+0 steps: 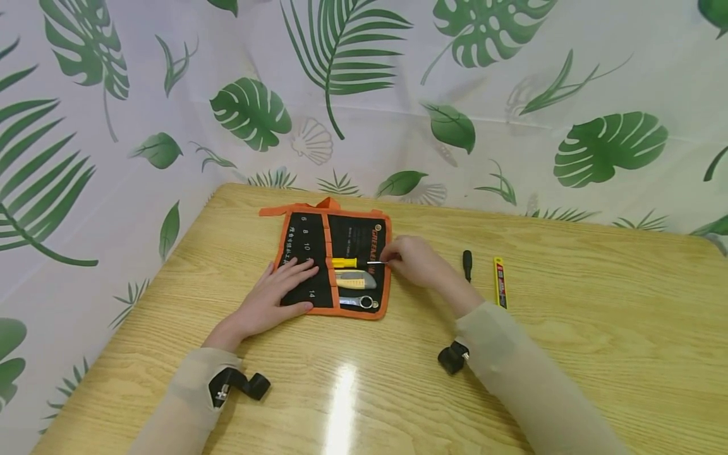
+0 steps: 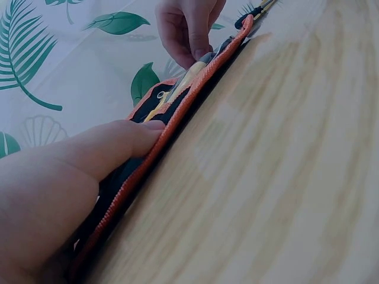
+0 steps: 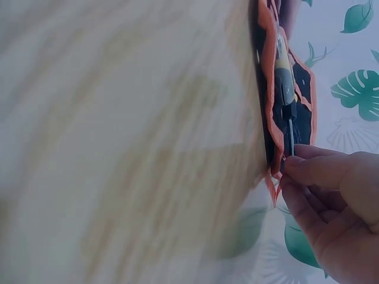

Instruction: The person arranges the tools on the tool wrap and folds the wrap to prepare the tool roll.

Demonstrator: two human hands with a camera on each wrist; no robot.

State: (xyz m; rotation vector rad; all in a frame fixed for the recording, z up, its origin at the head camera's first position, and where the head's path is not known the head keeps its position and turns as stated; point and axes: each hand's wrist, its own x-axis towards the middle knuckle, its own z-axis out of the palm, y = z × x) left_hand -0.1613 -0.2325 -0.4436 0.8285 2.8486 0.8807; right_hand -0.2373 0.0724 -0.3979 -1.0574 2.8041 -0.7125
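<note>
A black tool pouch with orange trim lies flat on the wooden table. My left hand rests spread on its numbered pocket side, the thumb near the lower edge. A screwdriver with a yellow and black handle sits partly in a pocket. Its thin metal shaft is pinched at the end by thumb and forefinger of my right hand, as the right wrist view also shows. Below it in the pouch are a utility knife with a yellow and grey body and a ring-ended wrench, both partly inside pockets.
Right of the pouch lie a black-handled screwdriver, partly hidden by the right forearm, and a narrow yellow, black and red pack. An orange strap sticks out from the pouch's top left. A leaf-print cloth hangs behind the table.
</note>
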